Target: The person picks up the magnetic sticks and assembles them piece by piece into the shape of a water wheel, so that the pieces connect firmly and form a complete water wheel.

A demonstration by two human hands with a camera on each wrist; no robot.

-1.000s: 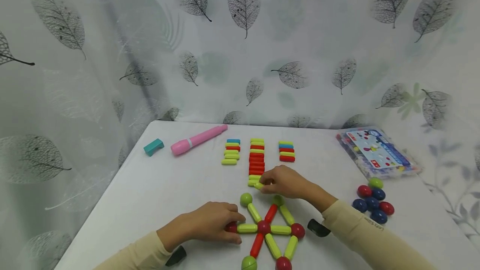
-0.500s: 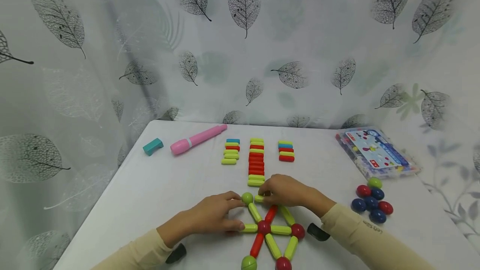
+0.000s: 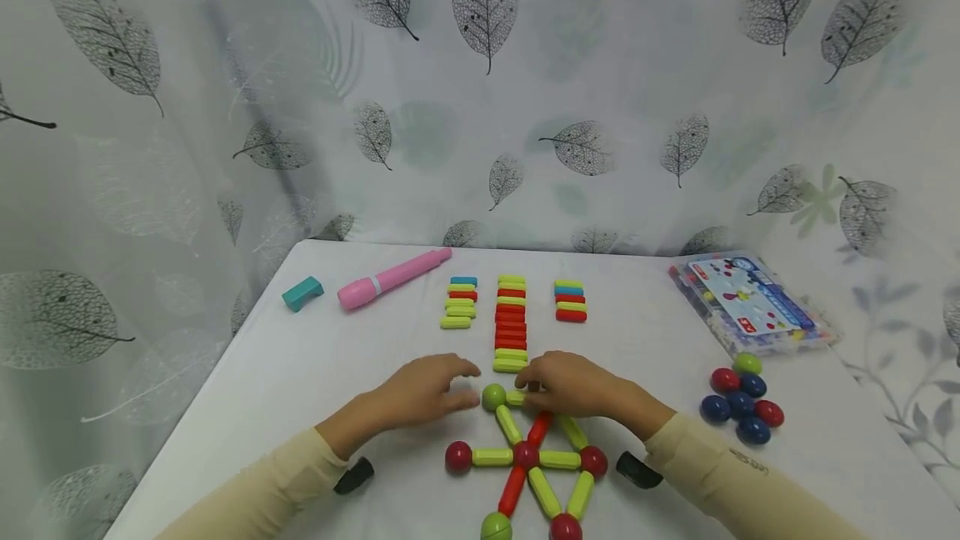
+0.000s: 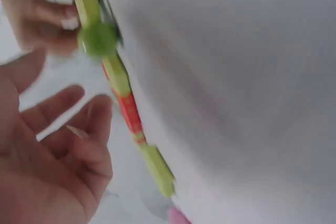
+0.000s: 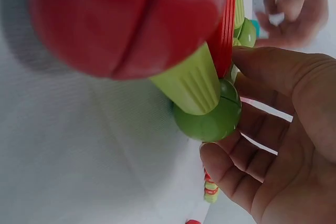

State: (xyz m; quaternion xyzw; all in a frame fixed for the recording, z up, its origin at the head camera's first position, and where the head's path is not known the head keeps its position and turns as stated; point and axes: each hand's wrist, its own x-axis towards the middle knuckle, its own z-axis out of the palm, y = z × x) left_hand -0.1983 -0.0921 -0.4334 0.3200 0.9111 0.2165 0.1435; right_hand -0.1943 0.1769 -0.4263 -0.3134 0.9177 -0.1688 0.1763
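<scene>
A figure of toy rods and balls lies flat on the white table, spreading from a central red ball (image 3: 527, 455). At its far side my right hand (image 3: 573, 386) curls its fingers on a yellow-green rod (image 3: 514, 398), whose left end meets a green ball (image 3: 493, 397). In the right wrist view the fingertips come right up to another green ball (image 5: 207, 121), which the hand covers in the head view. My left hand (image 3: 423, 394) hovers left of the figure, fingers spread loosely and holding nothing. The figure's left red ball (image 3: 459, 457) sits below that hand.
Behind the figure, spare rods (image 3: 511, 315) lie stacked in three columns. A pink pen-like tool (image 3: 393, 279) and a teal block (image 3: 303, 294) rest at the back left. Loose blue, red and green balls (image 3: 741, 405) gather at right before a clear plastic box (image 3: 752, 302).
My right hand brought the yellow-green rod from the middle column down to the left green ball. My left hand left the red ball, passed by the green ball, then drew back leftward.
</scene>
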